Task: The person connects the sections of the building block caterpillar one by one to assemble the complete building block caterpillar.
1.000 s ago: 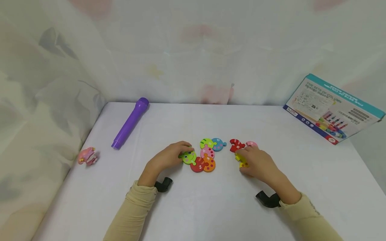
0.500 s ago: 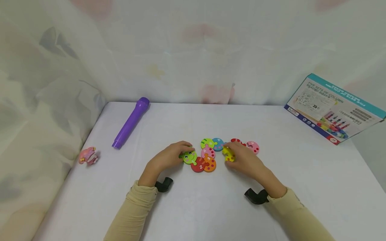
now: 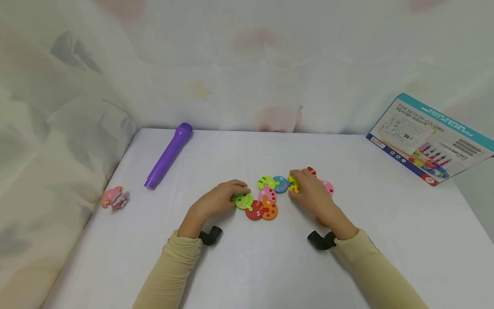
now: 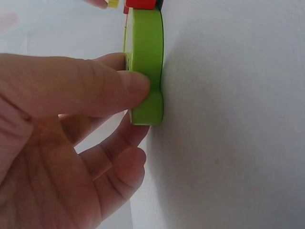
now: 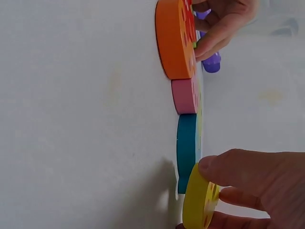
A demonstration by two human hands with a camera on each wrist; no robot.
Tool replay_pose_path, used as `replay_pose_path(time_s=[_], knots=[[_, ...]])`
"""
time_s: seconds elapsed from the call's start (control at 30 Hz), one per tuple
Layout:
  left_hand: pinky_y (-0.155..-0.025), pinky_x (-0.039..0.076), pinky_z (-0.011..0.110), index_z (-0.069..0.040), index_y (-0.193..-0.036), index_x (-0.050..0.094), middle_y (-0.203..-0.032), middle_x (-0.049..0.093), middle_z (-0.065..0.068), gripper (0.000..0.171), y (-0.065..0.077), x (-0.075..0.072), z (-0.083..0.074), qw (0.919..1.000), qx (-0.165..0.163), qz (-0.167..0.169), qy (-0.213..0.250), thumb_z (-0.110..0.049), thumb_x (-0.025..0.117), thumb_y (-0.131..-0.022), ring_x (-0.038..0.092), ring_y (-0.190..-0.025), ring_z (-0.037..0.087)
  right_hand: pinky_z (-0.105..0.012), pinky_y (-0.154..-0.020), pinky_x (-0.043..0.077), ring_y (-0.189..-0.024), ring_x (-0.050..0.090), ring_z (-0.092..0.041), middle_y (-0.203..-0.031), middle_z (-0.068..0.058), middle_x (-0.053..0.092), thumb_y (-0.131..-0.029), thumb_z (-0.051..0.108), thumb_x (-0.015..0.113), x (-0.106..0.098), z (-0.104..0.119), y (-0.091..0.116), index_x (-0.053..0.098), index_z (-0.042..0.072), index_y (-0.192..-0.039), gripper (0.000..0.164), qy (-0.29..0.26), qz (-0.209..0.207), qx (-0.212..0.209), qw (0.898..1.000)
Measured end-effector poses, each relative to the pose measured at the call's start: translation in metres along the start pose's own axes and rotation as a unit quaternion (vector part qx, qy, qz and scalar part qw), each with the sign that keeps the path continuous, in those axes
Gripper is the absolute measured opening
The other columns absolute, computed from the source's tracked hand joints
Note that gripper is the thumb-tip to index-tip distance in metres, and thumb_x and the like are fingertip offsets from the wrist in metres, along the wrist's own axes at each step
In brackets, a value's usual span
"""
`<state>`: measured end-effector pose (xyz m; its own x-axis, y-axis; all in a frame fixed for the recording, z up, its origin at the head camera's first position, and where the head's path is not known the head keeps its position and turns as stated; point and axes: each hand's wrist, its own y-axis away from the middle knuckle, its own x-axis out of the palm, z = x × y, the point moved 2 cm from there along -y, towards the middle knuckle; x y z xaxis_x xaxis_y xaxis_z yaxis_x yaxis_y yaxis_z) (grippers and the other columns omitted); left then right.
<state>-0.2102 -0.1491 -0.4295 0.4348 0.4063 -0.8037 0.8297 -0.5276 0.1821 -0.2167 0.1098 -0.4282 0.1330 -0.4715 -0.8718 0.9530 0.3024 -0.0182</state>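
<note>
My left hand (image 3: 218,198) pinches the edge of a green smiling caterpillar-head puzzle piece (image 3: 244,201), thumb on its side in the left wrist view. From the head runs a joined chain: a red piece (image 3: 254,212), an orange piece (image 3: 270,210), a pink piece (image 3: 268,195), a striped green piece (image 3: 265,182) and a blue piece (image 3: 281,185). At the blue end, my right hand (image 3: 315,196) pinches a yellow puzzle piece (image 3: 294,183) between thumb and fingers. In the right wrist view the yellow piece is tilted and overlaps the blue knob.
Beyond the right hand lie another red piece (image 3: 311,171) and a pink piece (image 3: 328,187), both partly hidden. An orange piece (image 3: 321,222) shows under the right wrist. A purple microphone-shaped toy (image 3: 169,155), a pink figurine (image 3: 113,198) and a toy box (image 3: 428,139) stand farther out.
My right hand has brought the yellow piece left and then away to the blue piece's end. The loose red piece has shifted away and right. My left hand stays on the green head.
</note>
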Motion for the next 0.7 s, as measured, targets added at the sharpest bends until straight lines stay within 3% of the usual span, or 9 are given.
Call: replay_pose_path(time_s=[0.43, 0.7], knots=[[-0.102, 0.037, 0.036, -0.01, -0.125, 0.059, -0.131, 0.05, 0.004, 0.047, -0.0009, 0.0, 0.0007, 1.0, 0.002, -0.002, 0.001, 0.009, 0.055, -0.082, 0.044, -0.123, 0.021, -0.043, -0.083, 0.05, -0.101, 0.053, -0.027, -0.117, -0.015, 0.055, -0.08, 0.025, 0.071, 0.0018, 0.004, -0.0096, 0.052, 0.003, -0.128, 0.056, 0.04, 0.014, 0.013, 0.999], [-0.101, 0.038, 0.035, -0.01, -0.125, 0.059, -0.13, 0.05, 0.004, 0.048, -0.0012, 0.0003, 0.0013, 1.0, 0.003, 0.0, -0.002, 0.009, 0.055, -0.082, 0.045, -0.122, 0.02, -0.045, -0.089, 0.047, -0.108, 0.052, -0.029, -0.119, -0.016, 0.056, -0.08, 0.025, 0.071, -0.0009, 0.0019, -0.01, 0.053, 0.002, -0.127, 0.055, 0.049, 0.029, 0.008, 0.998]])
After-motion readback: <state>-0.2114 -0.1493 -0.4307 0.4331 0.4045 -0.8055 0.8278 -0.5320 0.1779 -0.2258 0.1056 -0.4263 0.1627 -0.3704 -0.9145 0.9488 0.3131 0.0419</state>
